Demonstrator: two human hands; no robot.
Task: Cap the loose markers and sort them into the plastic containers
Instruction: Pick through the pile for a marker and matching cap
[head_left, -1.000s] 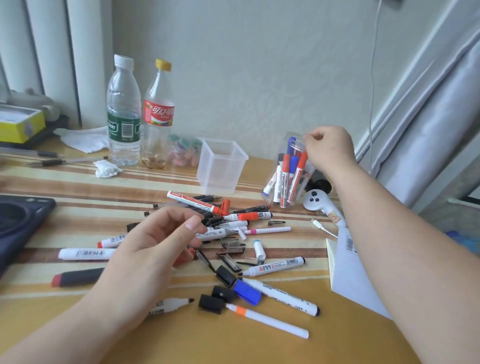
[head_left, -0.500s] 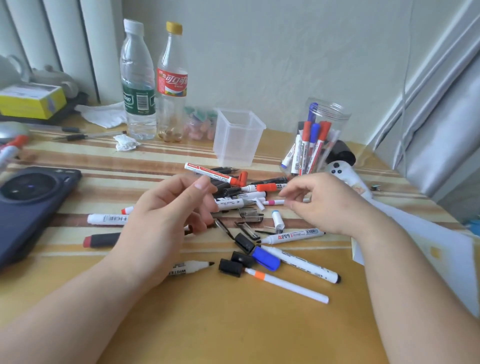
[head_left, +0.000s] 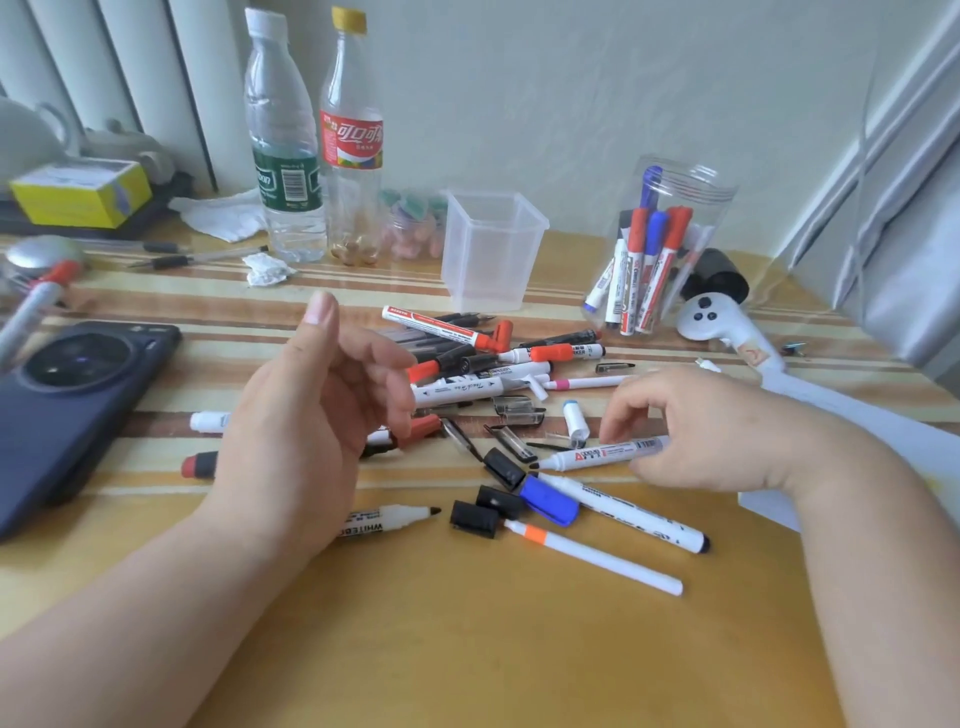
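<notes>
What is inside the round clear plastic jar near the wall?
The round clear plastic jar holds several white markers with red and blue caps, leaning upright. Overlap hides their exact count.

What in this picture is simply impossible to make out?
Head view only:
The left hand: its curled fingers hide whether it holds anything, and it covers part of the white marker beneath.
The right hand: its fingers cover the rear of the uncapped marker, so grip or mere touch is unclear.
Print on the markers in the round jar: too small.
The red-tipped marker at the left edge: blurred, cut off.
</notes>
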